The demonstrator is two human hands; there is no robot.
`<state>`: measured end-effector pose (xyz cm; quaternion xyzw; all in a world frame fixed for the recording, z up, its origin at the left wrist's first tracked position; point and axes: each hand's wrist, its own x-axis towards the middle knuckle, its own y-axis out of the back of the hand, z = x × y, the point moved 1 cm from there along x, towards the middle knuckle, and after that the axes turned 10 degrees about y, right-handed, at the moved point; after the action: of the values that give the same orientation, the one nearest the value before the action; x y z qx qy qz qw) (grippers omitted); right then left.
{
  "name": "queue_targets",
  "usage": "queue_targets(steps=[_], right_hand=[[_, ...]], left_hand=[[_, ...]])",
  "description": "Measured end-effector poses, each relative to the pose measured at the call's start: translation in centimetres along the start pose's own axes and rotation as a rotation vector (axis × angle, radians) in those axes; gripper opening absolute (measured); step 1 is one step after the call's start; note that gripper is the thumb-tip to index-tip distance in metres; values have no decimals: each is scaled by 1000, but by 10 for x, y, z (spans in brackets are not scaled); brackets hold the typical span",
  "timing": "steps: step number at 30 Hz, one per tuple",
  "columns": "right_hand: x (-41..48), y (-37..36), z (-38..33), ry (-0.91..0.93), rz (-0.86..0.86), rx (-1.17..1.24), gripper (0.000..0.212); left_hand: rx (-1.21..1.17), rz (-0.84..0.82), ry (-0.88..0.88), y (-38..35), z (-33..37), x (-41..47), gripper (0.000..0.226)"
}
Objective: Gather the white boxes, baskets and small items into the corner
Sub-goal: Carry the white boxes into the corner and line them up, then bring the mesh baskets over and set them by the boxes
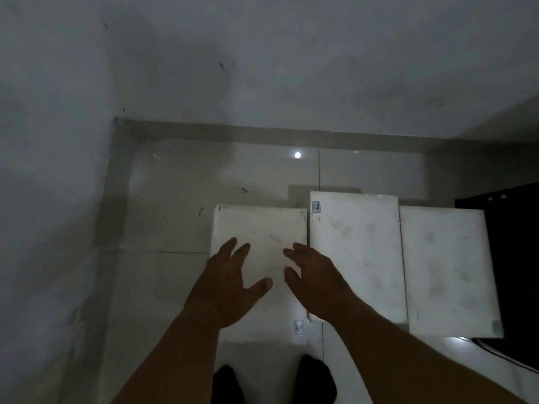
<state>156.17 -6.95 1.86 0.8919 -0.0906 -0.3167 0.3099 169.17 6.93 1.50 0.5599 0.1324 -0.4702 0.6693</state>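
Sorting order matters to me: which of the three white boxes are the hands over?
The leftmost box, nearest the wall corner: the left hand and right hand spread their fingers over its top.

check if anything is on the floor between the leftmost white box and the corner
Nothing visible blocks it. The floor between the leftmost white box and the corner is bare tile with only a few tiny dark specks.

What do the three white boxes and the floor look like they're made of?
Left white box, middle white box and right white box: perhaps foam or painted board; matte, smudged grey, no glare. Floor: likely glazed tile; glossy, reflects a light spot, thin joints.
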Motion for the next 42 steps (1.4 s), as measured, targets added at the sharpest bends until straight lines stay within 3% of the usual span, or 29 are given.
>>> queue_targets(steps=[5,9,14,22,31,42], right_hand=[[-42,75,-87,90,42,-73,45],[-111,168,-191,159,149,-166,39],[-209,260,-305,201,328,-291,36],[-325,317,-368,114,627,-419,30],[-512,305,-303,-183,870,-377,32],[-872,146,-167,-854,1089,-232,32]], left_hand=[[158,140,-160,80,63,-75,69],[195,328,-318,181,114,-172,49],[228,505,-460,285,153,-290,38],[226,673,-742,348,224,-407,20],[263,508,-1143,248,307,-519,19],[397,-82,-1688,-71,371,-763,16]])
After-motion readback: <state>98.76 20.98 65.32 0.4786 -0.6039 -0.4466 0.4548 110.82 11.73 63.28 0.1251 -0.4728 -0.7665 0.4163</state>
